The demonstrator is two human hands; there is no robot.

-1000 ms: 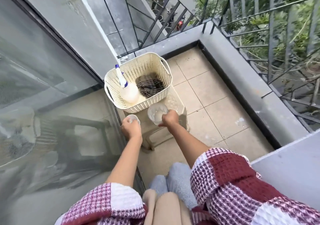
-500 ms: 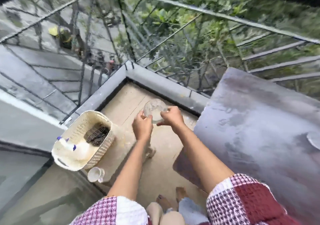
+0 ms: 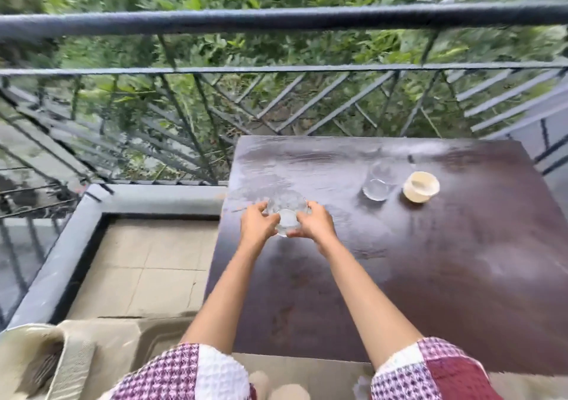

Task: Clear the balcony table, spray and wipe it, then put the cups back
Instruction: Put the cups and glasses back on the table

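A clear glass cup [image 3: 287, 212] is held between both hands over the left part of the dark brown table [image 3: 430, 261]. My left hand [image 3: 257, 224] grips its left side and my right hand [image 3: 313, 223] grips its right side. Whether the cup touches the tabletop cannot be told. Farther right on the table stand another clear glass cup [image 3: 377, 182] and a cream ceramic cup [image 3: 420, 186], close together. The tabletop shows damp streaks.
A grey metal railing [image 3: 276, 21] runs behind the table, with foliage beyond. A low grey ledge [image 3: 147, 195] borders the tiled floor [image 3: 144, 264] at left. The cream basket [image 3: 46, 359] with a dark striped cloth sits at the bottom left corner.
My view swung right from the basket and stool to the table. Both hands carried the glass cup up and over the table's left part. The small white cup stayed by the basket.
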